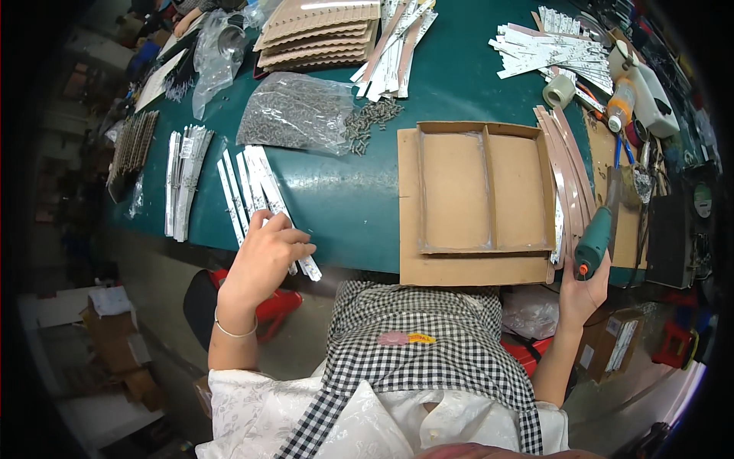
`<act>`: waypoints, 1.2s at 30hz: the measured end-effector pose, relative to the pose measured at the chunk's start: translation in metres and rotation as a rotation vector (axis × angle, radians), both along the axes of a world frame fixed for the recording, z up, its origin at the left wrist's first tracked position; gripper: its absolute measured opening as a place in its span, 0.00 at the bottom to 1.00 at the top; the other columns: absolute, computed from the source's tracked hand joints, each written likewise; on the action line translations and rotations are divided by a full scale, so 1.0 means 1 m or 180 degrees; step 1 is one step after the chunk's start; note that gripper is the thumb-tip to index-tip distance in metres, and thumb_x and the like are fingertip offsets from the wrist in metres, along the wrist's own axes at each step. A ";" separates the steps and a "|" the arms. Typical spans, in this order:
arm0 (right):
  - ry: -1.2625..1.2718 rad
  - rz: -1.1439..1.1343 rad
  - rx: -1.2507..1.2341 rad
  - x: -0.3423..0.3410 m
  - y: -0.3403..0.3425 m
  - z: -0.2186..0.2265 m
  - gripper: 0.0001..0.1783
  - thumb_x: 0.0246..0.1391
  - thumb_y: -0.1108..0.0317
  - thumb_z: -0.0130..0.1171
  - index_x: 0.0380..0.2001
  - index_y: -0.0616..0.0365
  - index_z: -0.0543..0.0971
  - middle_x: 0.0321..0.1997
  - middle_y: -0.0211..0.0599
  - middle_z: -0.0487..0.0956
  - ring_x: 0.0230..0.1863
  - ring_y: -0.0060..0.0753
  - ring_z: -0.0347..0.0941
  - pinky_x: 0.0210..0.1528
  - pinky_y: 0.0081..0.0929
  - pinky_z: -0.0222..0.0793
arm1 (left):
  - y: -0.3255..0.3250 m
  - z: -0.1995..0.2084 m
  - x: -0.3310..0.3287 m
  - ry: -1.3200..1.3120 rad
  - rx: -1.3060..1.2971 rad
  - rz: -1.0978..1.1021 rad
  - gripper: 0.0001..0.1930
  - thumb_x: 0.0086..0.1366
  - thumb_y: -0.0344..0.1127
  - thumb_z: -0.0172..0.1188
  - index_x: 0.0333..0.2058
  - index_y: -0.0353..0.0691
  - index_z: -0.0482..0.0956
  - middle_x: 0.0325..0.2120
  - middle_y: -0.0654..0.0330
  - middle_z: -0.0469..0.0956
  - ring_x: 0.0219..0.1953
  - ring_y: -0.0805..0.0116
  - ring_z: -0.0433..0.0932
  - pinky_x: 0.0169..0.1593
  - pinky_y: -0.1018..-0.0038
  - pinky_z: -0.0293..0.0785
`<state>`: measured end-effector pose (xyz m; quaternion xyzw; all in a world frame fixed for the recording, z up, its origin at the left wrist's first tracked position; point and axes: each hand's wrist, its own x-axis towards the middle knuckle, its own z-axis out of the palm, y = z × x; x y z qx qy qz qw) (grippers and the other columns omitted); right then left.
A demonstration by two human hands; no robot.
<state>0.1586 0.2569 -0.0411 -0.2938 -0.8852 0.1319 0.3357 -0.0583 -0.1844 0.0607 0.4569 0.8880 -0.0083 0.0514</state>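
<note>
Two hands are at the near edge of a dark green table (359, 199): the left hand (264, 256) lies palm down with its fingers curled over the lower ends of a few narrow white strips (256, 195) fanned out on the table, gripping or pressing them, while the right hand (585, 287) is closed around the handle of a green electric screwdriver (596, 237), held upright just off the right edge of a cardboard tray (482, 187). The tray is shallow, brown, split into two long compartments, and rests on a flat cardboard sheet that overhangs the table edge. Beside its right wall leans a curved sheaf of long pinkish-brown strips (569, 172). Behind the left hand, a clear plastic bag of small grey screws (294, 113) lies slumped, with loose screws (373, 118) spilled just to its right. Farther left, another bundle of white strips (183, 180) lies well apart from the fanned ones. At the far edge sits a stack of brown cardboard pieces (317, 34), with more white strips heaped to its right (547, 50). A roll of tape (559, 90) and a small bottle with an orange band (619, 103) stand near the right end.
</note>
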 end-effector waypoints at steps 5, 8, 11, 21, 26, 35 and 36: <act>-0.0208 -0.0053 0.0121 0.002 0.008 0.002 0.33 0.46 0.75 0.73 0.57 0.65 0.73 0.50 0.54 0.80 0.49 0.57 0.79 0.52 0.40 0.75 | -0.010 -0.016 -0.013 -0.0219 0.0012 0.0086 0.13 0.50 0.25 0.62 0.35 0.42 0.90 0.39 0.65 0.86 0.43 0.65 0.76 0.56 0.66 0.66; -0.0220 0.0024 0.0030 -0.004 0.005 0.009 0.33 0.46 0.76 0.72 0.57 0.64 0.74 0.50 0.54 0.80 0.50 0.58 0.79 0.51 0.43 0.75 | -0.015 -0.022 -0.012 -0.0286 -0.0012 0.0137 0.15 0.48 0.21 0.63 0.36 0.41 0.89 0.40 0.63 0.86 0.43 0.65 0.76 0.56 0.66 0.66; -0.0247 0.0075 0.0147 -0.012 0.002 0.011 0.33 0.46 0.74 0.73 0.57 0.64 0.74 0.49 0.54 0.80 0.49 0.59 0.79 0.49 0.42 0.75 | -0.017 -0.024 -0.012 -0.0328 0.0084 0.0157 0.14 0.54 0.22 0.57 0.36 0.39 0.89 0.40 0.64 0.86 0.42 0.65 0.76 0.53 0.66 0.66; -0.0340 0.0216 0.0312 -0.017 0.006 0.018 0.35 0.44 0.74 0.73 0.57 0.63 0.73 0.49 0.52 0.80 0.48 0.59 0.78 0.48 0.42 0.76 | 0.030 -0.009 -0.038 -0.0321 0.0589 -0.0085 0.16 0.51 0.22 0.67 0.41 0.38 0.84 0.37 0.57 0.83 0.40 0.54 0.77 0.47 0.61 0.72; -0.0288 0.0300 0.0340 -0.011 0.009 0.016 0.36 0.42 0.76 0.74 0.57 0.63 0.73 0.48 0.51 0.80 0.47 0.59 0.78 0.46 0.42 0.76 | 0.086 -0.042 -0.089 0.0003 0.1077 -0.0061 0.11 0.53 0.26 0.67 0.37 0.39 0.85 0.34 0.55 0.84 0.39 0.52 0.80 0.44 0.60 0.77; 0.0345 0.0105 -0.0075 0.008 0.020 0.005 0.26 0.49 0.81 0.68 0.53 0.67 0.75 0.43 0.46 0.81 0.41 0.37 0.80 0.46 0.31 0.75 | 0.149 -0.106 -0.150 0.0083 0.1246 0.0785 0.06 0.57 0.34 0.67 0.33 0.42 0.87 0.34 0.54 0.85 0.40 0.50 0.83 0.45 0.57 0.78; 0.0417 -0.0020 -0.0333 0.013 0.021 0.002 0.24 0.50 0.80 0.68 0.52 0.67 0.75 0.43 0.43 0.82 0.40 0.33 0.79 0.45 0.29 0.75 | 0.150 -0.113 -0.153 0.0059 0.1267 0.0816 0.06 0.57 0.34 0.67 0.33 0.42 0.87 0.34 0.53 0.85 0.40 0.50 0.83 0.45 0.57 0.78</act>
